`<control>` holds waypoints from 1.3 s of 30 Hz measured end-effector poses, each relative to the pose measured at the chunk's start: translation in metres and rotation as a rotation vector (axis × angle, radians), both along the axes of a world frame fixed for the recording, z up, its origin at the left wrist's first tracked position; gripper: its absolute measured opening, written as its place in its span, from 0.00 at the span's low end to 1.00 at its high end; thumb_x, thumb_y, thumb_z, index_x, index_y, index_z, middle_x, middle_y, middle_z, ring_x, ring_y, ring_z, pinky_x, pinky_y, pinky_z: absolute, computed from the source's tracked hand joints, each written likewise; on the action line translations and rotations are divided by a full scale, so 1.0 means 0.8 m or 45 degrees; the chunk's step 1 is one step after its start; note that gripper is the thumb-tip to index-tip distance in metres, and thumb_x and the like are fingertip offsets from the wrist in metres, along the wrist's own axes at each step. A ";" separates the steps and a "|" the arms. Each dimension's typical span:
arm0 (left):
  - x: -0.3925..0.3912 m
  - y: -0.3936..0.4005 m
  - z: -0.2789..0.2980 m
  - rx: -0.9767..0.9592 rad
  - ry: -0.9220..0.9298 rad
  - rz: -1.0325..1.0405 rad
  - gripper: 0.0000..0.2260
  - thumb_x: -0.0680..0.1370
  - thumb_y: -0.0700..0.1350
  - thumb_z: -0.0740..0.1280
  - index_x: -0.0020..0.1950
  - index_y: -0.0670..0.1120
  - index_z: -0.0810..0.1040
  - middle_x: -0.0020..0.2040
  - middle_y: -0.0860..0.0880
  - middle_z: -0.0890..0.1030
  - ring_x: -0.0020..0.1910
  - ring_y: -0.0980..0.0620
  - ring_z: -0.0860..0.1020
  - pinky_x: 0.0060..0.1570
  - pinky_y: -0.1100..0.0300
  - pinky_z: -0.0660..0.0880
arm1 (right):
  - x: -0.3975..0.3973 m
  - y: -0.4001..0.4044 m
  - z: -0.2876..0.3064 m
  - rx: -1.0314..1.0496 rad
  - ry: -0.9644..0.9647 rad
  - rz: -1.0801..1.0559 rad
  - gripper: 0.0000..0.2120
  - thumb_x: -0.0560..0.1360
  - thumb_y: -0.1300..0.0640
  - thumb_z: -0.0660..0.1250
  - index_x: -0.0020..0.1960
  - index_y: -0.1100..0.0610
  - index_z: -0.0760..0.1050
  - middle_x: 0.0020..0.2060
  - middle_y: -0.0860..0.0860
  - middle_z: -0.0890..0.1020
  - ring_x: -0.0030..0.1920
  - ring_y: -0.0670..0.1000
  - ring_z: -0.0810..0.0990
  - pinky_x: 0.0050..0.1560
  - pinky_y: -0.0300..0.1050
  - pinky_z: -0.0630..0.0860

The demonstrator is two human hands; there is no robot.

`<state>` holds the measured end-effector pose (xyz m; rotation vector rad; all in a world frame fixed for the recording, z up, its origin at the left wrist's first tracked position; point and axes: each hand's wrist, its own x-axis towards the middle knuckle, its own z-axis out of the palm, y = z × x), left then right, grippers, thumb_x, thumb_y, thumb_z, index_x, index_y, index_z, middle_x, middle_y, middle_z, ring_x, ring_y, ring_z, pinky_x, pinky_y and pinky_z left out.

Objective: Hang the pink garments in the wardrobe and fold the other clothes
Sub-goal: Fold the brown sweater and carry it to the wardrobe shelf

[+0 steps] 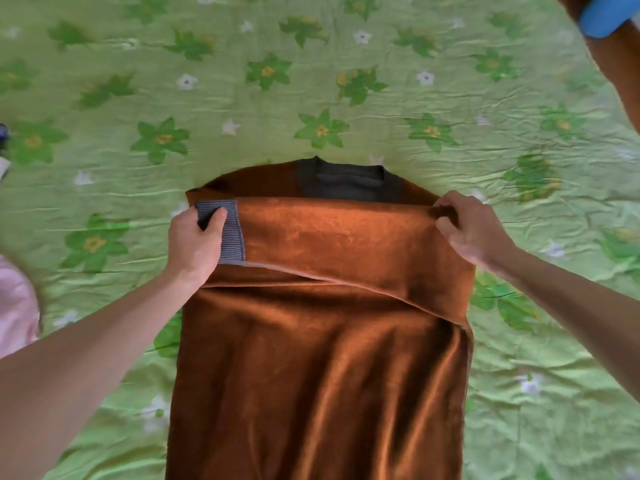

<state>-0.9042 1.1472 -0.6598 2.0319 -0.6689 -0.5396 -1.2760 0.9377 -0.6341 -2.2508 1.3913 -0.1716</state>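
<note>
Lying flat on the green flowered bedsheet (346, 81), the brown velvety sweater (318, 368) had one sleeve folded across its chest. The left hand (194, 244) pinched the grey ribbed cuff (228, 237) with thumb on top; the right hand (474, 230) gripped the fold at the shoulder with curled fingers. A pink garment (15, 306) lay at the left edge.
</note>
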 end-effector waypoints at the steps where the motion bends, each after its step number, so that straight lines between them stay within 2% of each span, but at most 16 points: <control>1: 0.008 0.001 -0.005 0.021 -0.012 0.012 0.08 0.84 0.46 0.69 0.50 0.42 0.82 0.47 0.45 0.83 0.46 0.47 0.80 0.48 0.56 0.74 | 0.009 -0.002 -0.003 -0.039 0.015 0.011 0.17 0.76 0.52 0.59 0.60 0.56 0.78 0.47 0.54 0.82 0.48 0.53 0.75 0.58 0.53 0.72; 4: 0.026 0.004 -0.020 0.093 -0.045 0.048 0.09 0.83 0.46 0.70 0.51 0.40 0.84 0.48 0.45 0.84 0.47 0.47 0.80 0.49 0.56 0.73 | 0.029 -0.008 -0.021 -0.082 0.115 0.016 0.19 0.76 0.51 0.58 0.63 0.55 0.78 0.53 0.55 0.83 0.55 0.58 0.77 0.65 0.57 0.67; 7: 0.040 0.004 -0.041 0.233 -0.079 0.022 0.12 0.83 0.48 0.69 0.54 0.39 0.84 0.51 0.42 0.86 0.51 0.40 0.82 0.56 0.49 0.78 | 0.042 -0.005 -0.045 -0.140 0.214 0.019 0.14 0.79 0.57 0.61 0.64 0.54 0.77 0.57 0.55 0.82 0.60 0.59 0.76 0.65 0.57 0.66; 9: 0.044 0.002 -0.050 0.299 -0.116 0.020 0.12 0.83 0.49 0.69 0.54 0.39 0.84 0.52 0.40 0.86 0.52 0.38 0.83 0.57 0.48 0.78 | 0.046 0.004 -0.059 -0.227 0.264 0.029 0.15 0.80 0.58 0.62 0.66 0.54 0.75 0.61 0.55 0.80 0.63 0.60 0.74 0.66 0.59 0.67; 13: 0.045 -0.001 -0.060 0.337 -0.233 0.023 0.13 0.83 0.49 0.69 0.52 0.39 0.83 0.51 0.38 0.85 0.51 0.37 0.82 0.53 0.49 0.75 | 0.044 0.031 -0.078 -0.346 0.143 0.074 0.19 0.84 0.58 0.60 0.75 0.56 0.69 0.74 0.55 0.71 0.73 0.59 0.69 0.75 0.59 0.65; 17: 0.046 0.003 -0.070 0.375 -0.395 -0.032 0.15 0.84 0.51 0.66 0.51 0.39 0.79 0.48 0.38 0.83 0.48 0.35 0.81 0.48 0.47 0.75 | 0.029 0.063 -0.097 -0.284 0.213 0.167 0.24 0.88 0.49 0.54 0.82 0.54 0.61 0.82 0.53 0.60 0.82 0.54 0.57 0.81 0.56 0.58; 21: 0.057 0.004 -0.074 0.382 -0.571 -0.109 0.15 0.85 0.52 0.64 0.53 0.39 0.76 0.43 0.36 0.82 0.44 0.31 0.81 0.43 0.45 0.73 | 0.000 0.070 -0.112 -0.091 0.363 0.014 0.33 0.83 0.34 0.43 0.85 0.45 0.46 0.85 0.47 0.49 0.84 0.50 0.48 0.82 0.56 0.52; 24: 0.060 0.004 -0.076 0.467 -0.653 -0.156 0.15 0.85 0.53 0.64 0.51 0.41 0.73 0.42 0.36 0.80 0.43 0.30 0.80 0.41 0.47 0.69 | -0.006 0.066 -0.120 -0.060 0.401 0.023 0.35 0.82 0.32 0.41 0.85 0.44 0.42 0.85 0.46 0.46 0.84 0.50 0.45 0.83 0.56 0.49; 27: 0.043 0.005 -0.077 0.539 -0.588 -0.141 0.15 0.86 0.52 0.62 0.58 0.39 0.73 0.50 0.35 0.81 0.50 0.31 0.80 0.45 0.45 0.70 | -0.002 0.066 -0.123 -0.043 0.409 0.018 0.34 0.84 0.32 0.42 0.85 0.46 0.41 0.85 0.47 0.46 0.84 0.52 0.45 0.82 0.59 0.49; 29: 0.027 0.012 -0.076 0.508 -0.522 -0.116 0.17 0.85 0.51 0.63 0.63 0.37 0.72 0.57 0.35 0.79 0.57 0.31 0.78 0.52 0.41 0.73 | 0.001 0.070 -0.118 -0.031 0.402 -0.008 0.33 0.84 0.34 0.44 0.85 0.46 0.43 0.85 0.48 0.47 0.84 0.52 0.46 0.82 0.59 0.49; 33: 0.002 0.043 -0.072 0.490 -0.449 -0.027 0.25 0.82 0.52 0.68 0.72 0.36 0.69 0.65 0.34 0.74 0.64 0.32 0.72 0.62 0.37 0.70 | 0.002 0.114 -0.104 -0.109 0.300 -0.126 0.30 0.86 0.40 0.50 0.85 0.49 0.51 0.84 0.49 0.53 0.84 0.53 0.49 0.83 0.58 0.50; 36: -0.012 0.081 -0.069 0.454 -0.303 0.005 0.28 0.80 0.57 0.70 0.71 0.38 0.69 0.65 0.36 0.76 0.64 0.33 0.75 0.63 0.41 0.71 | -0.009 0.180 -0.100 -0.142 0.239 -0.228 0.28 0.86 0.43 0.52 0.84 0.49 0.54 0.84 0.49 0.54 0.84 0.52 0.49 0.82 0.57 0.49; 39: -0.022 0.120 -0.066 0.465 -0.106 -0.020 0.26 0.79 0.61 0.70 0.64 0.43 0.72 0.56 0.43 0.81 0.57 0.38 0.80 0.56 0.48 0.74 | -0.030 0.254 -0.099 -0.038 0.135 -0.451 0.28 0.86 0.43 0.52 0.84 0.46 0.52 0.84 0.49 0.52 0.84 0.53 0.49 0.82 0.59 0.50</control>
